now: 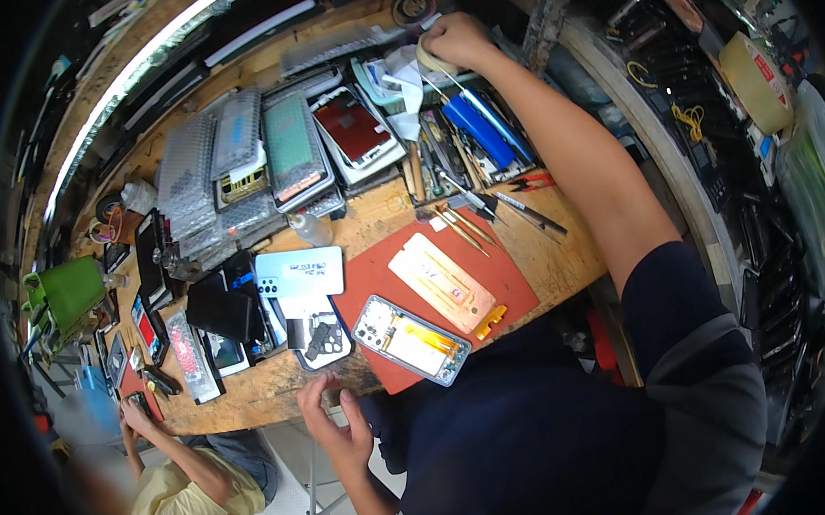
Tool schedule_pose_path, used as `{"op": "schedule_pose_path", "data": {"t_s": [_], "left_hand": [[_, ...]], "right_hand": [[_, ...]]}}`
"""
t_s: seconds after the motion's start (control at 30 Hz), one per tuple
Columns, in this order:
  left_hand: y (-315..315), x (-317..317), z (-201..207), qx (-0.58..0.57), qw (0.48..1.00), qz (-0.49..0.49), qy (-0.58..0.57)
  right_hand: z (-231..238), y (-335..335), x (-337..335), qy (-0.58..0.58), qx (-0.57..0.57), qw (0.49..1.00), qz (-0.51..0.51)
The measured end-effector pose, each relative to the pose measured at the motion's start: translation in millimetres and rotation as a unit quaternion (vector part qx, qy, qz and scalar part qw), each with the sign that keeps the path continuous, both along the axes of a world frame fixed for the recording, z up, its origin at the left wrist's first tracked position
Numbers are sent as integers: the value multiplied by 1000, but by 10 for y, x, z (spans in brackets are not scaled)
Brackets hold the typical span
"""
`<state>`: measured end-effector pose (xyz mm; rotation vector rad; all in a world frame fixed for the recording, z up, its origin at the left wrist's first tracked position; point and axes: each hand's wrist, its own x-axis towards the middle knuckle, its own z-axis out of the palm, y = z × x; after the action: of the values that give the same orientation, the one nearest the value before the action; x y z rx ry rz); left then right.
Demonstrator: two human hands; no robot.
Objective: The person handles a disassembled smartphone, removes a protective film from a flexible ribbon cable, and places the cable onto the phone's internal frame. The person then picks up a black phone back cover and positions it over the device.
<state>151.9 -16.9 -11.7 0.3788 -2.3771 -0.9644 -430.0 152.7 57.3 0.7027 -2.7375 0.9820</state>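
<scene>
The roll (430,60) of beige tape is at the far side of the desk (360,225), beside a teal tub (361,79) with a white strip (410,99) hanging over its near side. The right hand (459,40) is on the roll, arm stretched out, its fingers clenched around the rim. Just nearer lies a blue block (477,133), on a tray full of slim tools.

Toward the person, gold tweezers (467,229) lie at the far edge of a red mat (511,283). On the mat are a pinkish plate (444,284), tilted across it, and an opened phone (419,355), its near end toward the desk's edge. The left hand (335,425) is off the desk, near the phone but apart from it, its fingers loosely curled and grasping nothing.

Left of the mat are a pale blue cover (300,272) and a small bottle (311,229). Farther left stand stacks of bubble-wrapped parts (188,171) and a green bin (67,302). At the lower left sits another person in a yellow shirt (188,493), hands together at the desk
</scene>
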Motion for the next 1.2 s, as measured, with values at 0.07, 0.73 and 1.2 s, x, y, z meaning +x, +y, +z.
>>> {"op": "schedule_pose_path", "data": {"t_s": [0.07,0.73,1.2], "left_hand": [[-50,-13,48,1,1000,15,-1],[53,-1208,560,241,959,-95,115],[577,-2514,892,438,872,-219,19]], "right_hand": [[66,-36,-93,-59,-116,991,16],[267,102,1348,-189,-461,824,270],[-43,800,2794,-1,-260,909,325]]}}
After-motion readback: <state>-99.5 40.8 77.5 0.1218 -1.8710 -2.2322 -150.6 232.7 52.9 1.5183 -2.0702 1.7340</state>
